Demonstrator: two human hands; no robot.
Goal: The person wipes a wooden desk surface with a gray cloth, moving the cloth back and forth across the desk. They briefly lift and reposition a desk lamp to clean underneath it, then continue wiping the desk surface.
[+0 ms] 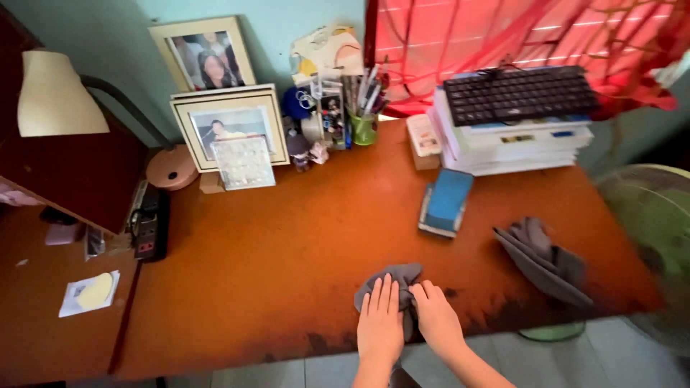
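Observation:
A small grey cloth (402,276) lies bunched on the orange-brown desk top (287,251) near its front edge. My left hand (379,325) rests flat on the cloth's left part with fingers stretched forward. My right hand (436,316) lies beside it, its fingers pressing the cloth's right side. A second, larger grey cloth (544,260) lies crumpled to the right, apart from both hands.
A blue-covered book (447,201) lies mid-desk. Behind it a black keyboard (519,93) sits on stacked books. A green pen cup (364,126), framed photos (231,128), a lamp (56,97) and a power strip (148,223) line the back and left. A fan (650,215) stands at right.

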